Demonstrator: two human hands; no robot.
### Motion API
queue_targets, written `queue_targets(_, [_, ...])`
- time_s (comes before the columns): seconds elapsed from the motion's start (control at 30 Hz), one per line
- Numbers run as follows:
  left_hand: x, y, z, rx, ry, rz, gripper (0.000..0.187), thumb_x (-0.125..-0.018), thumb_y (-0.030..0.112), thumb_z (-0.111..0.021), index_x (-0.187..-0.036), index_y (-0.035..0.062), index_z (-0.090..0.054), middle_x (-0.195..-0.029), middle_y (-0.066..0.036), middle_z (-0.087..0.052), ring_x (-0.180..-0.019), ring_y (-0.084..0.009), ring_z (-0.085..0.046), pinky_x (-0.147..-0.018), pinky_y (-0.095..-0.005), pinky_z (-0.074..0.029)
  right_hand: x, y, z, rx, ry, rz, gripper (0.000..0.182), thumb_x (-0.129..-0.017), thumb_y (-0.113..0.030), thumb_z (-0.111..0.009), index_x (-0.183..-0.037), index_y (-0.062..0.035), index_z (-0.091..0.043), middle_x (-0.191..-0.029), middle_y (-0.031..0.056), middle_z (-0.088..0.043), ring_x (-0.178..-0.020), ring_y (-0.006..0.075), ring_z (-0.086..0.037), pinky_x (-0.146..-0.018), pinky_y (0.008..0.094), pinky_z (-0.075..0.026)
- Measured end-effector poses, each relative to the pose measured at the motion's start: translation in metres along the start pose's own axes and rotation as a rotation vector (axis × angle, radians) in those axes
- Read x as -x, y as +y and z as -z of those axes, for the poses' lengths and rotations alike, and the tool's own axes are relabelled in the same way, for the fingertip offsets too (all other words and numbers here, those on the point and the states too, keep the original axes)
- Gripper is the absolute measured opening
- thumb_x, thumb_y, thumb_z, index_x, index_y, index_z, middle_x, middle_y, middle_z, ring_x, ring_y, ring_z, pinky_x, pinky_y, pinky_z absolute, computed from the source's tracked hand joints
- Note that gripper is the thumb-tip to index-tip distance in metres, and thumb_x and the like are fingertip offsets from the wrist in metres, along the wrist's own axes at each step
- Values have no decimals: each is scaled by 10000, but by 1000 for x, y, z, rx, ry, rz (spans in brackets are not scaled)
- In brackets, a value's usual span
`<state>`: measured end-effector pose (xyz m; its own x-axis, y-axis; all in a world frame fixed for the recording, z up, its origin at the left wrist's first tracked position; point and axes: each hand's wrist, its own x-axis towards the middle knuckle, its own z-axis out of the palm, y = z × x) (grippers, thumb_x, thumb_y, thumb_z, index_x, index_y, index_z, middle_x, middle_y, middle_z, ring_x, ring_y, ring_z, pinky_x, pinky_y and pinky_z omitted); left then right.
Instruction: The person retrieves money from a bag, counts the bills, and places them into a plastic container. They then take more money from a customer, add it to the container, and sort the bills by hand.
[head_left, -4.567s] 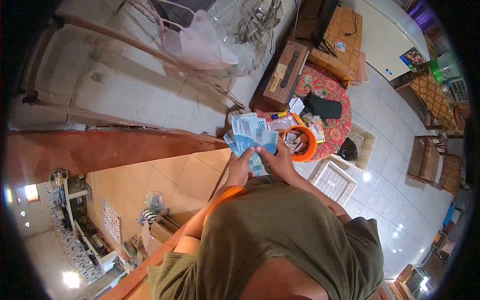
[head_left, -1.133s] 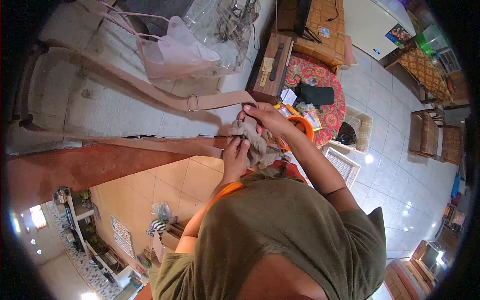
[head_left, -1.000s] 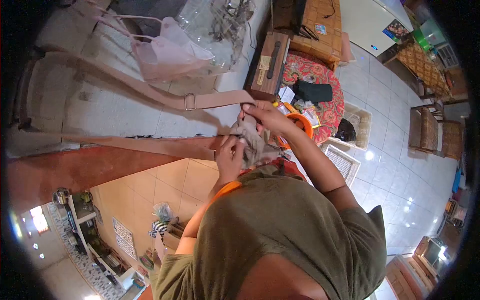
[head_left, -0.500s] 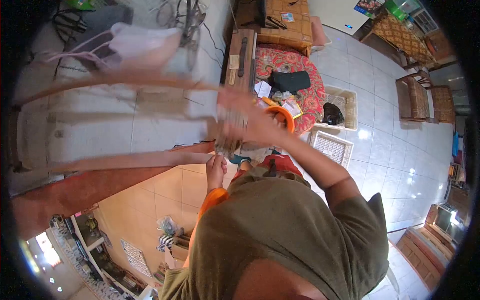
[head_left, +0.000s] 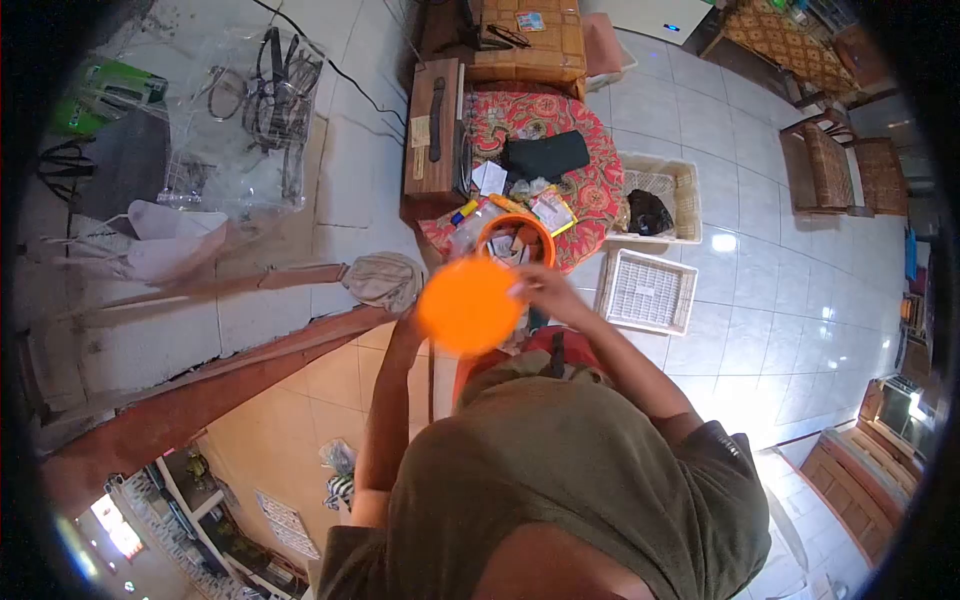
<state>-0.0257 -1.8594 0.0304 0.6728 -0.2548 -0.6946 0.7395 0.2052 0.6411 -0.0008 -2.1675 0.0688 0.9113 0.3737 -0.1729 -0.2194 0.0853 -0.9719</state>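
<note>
A round orange lid, smeared by motion, is in front of my body, just in front of an orange tub. At the lid's left edge is my left hand, closed on it, its fingers mostly hidden. My right hand pinches the right edge with thumb and fingertips. Small packets and papers show inside the tub, which stands at the near edge of a table with a red patterned cloth. Left of the lid, a crumpled beige cloth rests by a wooden bar.
On the patterned cloth lie a black pouch and a yellow packet. A wooden box stands to its left. White crates sit on the floor at right. Clear plastic and a pale face mask lie far left.
My right hand has left the greyish bundle and drawn back to the lid. The lid is now fully in sight between both hands. The view has shifted somewhat.
</note>
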Motion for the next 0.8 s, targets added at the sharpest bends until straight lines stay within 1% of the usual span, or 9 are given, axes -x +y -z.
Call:
queue_targets(0.1, [-40, -3, -3, -385, -80, -147, 623, -913, 516, -431, -1331, 54, -421, -1301, -107, -484, -1166, -219, -480, -959, -381, -402, 6, 24, 54, 178, 685, 94, 218, -816, -122, -660, -1016, -54, -607, -854, 66, -639, -773, 179, -621, -700, 299, -502])
queue_targets(0.2, [-102, -33, -22, -245, 182, -47, 620, -911, 518, -433, -1340, 72, -419, -1299, -113, -481, -1153, -181, -484, -968, -351, -384, 4, 44, 66, 884, 527, 435, 217, -762, -67, -652, -977, -81, -624, -884, 103, -614, -846, 277, -585, -728, 360, -493])
queue_targets(0.27, [-125, -29, -51, -253, 303, -273, 471, -925, 258, -528, -1319, 22, -427, -1225, -67, -531, -1088, -165, -519, -941, -277, -402, 2, 74, 60, 1106, 229, 415, 247, -724, -43, -629, -960, -115, -649, -906, 89, -594, -887, 279, -566, -736, 400, -489])
queue_targets(0.5, [-152, -59, -75, -431, 338, -612, 499, -859, 81, -583, -1327, 37, -417, -1255, -103, -518, -1131, -168, -502, -978, -295, -392, 0, 99, 54, 949, 20, 405, 315, -762, -94, -615, -1076, -78, -640, -1051, 135, -567, -1035, 299, -527, -906, 413, -424])
queue_targets(0.57, [-166, -74, -66, -392, 429, -650, 457, -830, 34, -581, -1272, 27, -466, -1186, -93, -558, -1045, -151, -548, -900, -284, -442, -11, 97, 49, 839, 604, 235, 270, -835, -135, -586, -1085, -40, -625, -1109, 175, -537, -1085, 320, -499, -918, 421, -408])
queue_targets(0.63, [-160, -72, -61, -500, 387, -457, 355, -858, -5, -536, -1206, -6, -469, -1073, -89, -576, -950, -153, -557, -856, -272, -438, -25, 148, 66, 1066, 742, 306, 291, -883, -204, -578, -1102, -13, -589, -1028, 144, -576, -994, 270, -556, -865, 390, -443])
queue_targets(0.7, [-163, -71, -56, -518, 382, -449, 297, -858, 7, -545, -1149, -4, -487, -1010, -80, -581, -895, -141, -562, -806, -270, -451, -33, 175, 80, 39, 380, -282, 370, -874, -254, -615, -1144, -12, -541, -921, 69, -598, -860, 183, -593, -764, 351, -490])
queue_targets(0.73, [-165, -76, -51, -537, 377, -441, 239, -859, 18, -555, -1092, -3, -504, -948, -71, -585, -839, -128, -567, -756, -267, -464, -35, 167, 79, 128, 349, -195, 411, -866, -280, -640, -1165, -25, -520, -830, 18, -593, -744, 106, -579, -658, 281, -497])
queue_targets(0.8, [-166, -97, -35, -524, 349, -468, 214, -857, 44, -576, -1057, 2, -512, -924, -67, -576, -821, -117, -563, -726, -259, -468, -22, 119, 70, 39, 354, -249, 396, -861, -266, -648, -1149, -22, -530, -830, 26, -596, -733, 105, -576, -644, 264, -489])
